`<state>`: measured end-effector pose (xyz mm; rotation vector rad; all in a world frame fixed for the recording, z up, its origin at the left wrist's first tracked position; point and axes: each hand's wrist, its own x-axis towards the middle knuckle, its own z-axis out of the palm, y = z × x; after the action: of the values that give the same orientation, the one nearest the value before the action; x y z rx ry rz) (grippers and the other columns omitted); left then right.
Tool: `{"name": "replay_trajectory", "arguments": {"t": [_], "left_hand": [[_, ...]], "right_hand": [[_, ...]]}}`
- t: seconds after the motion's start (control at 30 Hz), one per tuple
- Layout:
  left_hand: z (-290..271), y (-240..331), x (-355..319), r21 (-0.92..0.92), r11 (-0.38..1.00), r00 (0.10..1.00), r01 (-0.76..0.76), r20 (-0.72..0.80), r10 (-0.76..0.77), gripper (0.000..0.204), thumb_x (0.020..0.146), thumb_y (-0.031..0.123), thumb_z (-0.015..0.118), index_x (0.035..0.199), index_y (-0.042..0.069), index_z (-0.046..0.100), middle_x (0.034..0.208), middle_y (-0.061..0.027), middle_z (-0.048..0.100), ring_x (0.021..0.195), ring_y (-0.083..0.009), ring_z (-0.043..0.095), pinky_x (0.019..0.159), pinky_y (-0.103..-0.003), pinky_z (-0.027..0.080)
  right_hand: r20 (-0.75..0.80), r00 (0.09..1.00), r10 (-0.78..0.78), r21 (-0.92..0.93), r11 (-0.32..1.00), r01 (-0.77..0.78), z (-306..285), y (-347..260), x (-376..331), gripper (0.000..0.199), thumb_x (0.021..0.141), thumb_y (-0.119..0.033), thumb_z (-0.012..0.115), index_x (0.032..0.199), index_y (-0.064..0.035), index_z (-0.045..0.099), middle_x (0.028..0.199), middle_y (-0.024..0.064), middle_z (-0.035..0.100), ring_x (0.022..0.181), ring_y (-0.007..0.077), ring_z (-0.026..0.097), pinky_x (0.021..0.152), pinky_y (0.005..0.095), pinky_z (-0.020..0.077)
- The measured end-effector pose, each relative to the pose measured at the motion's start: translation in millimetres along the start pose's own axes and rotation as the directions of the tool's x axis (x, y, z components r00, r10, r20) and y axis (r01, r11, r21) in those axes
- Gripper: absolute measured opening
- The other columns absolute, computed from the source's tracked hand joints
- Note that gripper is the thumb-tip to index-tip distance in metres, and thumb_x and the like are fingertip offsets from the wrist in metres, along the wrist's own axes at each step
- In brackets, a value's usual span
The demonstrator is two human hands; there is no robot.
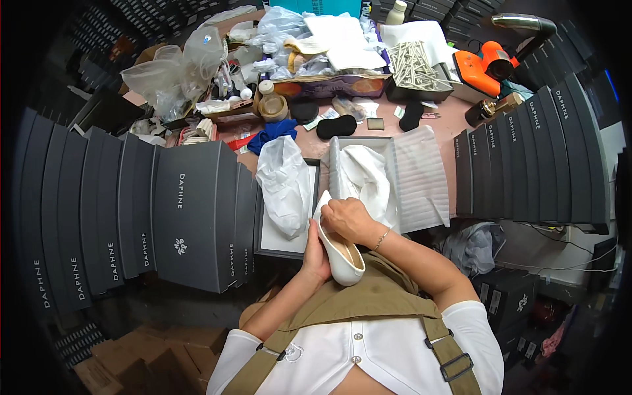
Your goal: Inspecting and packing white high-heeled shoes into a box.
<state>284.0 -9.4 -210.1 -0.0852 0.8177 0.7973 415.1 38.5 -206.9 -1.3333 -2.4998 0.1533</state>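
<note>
A left hand [316, 255] clasped a white shoe [338, 264].
The right hand [349, 219] curled over its opening, grip impossible to tell.

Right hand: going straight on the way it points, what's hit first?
White pointed-toe shoe; the right hand seems to be right at its opening, exact depth unclear.
</note>
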Motion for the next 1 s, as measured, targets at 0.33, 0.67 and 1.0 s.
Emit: {"name": "replay_trajectory", "arguments": {"t": [0.33,0.67,1.0], "left_hand": [[-11.2,14.0,8.1,-0.079,0.996,0.996,-0.044,-0.083,0.038,0.071,0.091,0.068,0.032,0.121,0.006,0.053,0.106,-0.0145,0.062,0.093,-0.0296,0.062,0.081,-0.044,0.053],[8.4,0.5,4.5,-0.005,0.994,0.991,-0.111,-0.083,0.11,0.064,0.096,0.058,0.038,0.132,0.005,0.042,0.127,-0.0119,0.051,0.119,-0.0252,0.05,0.103,-0.039,0.04],[-23.3,13.0,4.3,0.009,0.996,0.994,-0.094,-0.054,0.094,0.065,0.096,0.058,0.036,0.13,0.004,0.045,0.124,-0.0132,0.055,0.114,-0.0273,0.054,0.1,-0.04,0.044]], "right_hand": [[-0.187,0.981,-0.048,0.207,0.974,0.087,-18.2,25.6,-31.7,0.022,0.069,-0.023,0.071,0.07,-0.0124,0.052,0.065,0.0049,0.052,0.056,0.0225,0.056,0.055,0.0349,0.0437],[0.265,0.944,0.199,0.316,0.907,-0.279,-22.4,1.1,-9.4,0.028,0.077,-0.018,0.07,0.101,-0.0079,0.059,0.083,0.0105,0.061,0.072,0.0295,0.064,0.062,0.0394,0.0506],[0.002,0.902,0.433,0.463,0.799,-0.384,-23.4,14.2,-38.0,0.048,0.068,-0.013,0.078,0.11,-0.0066,0.056,0.09,0.0146,0.06,0.08,0.0304,0.059,0.07,0.0414,0.0474]]}}
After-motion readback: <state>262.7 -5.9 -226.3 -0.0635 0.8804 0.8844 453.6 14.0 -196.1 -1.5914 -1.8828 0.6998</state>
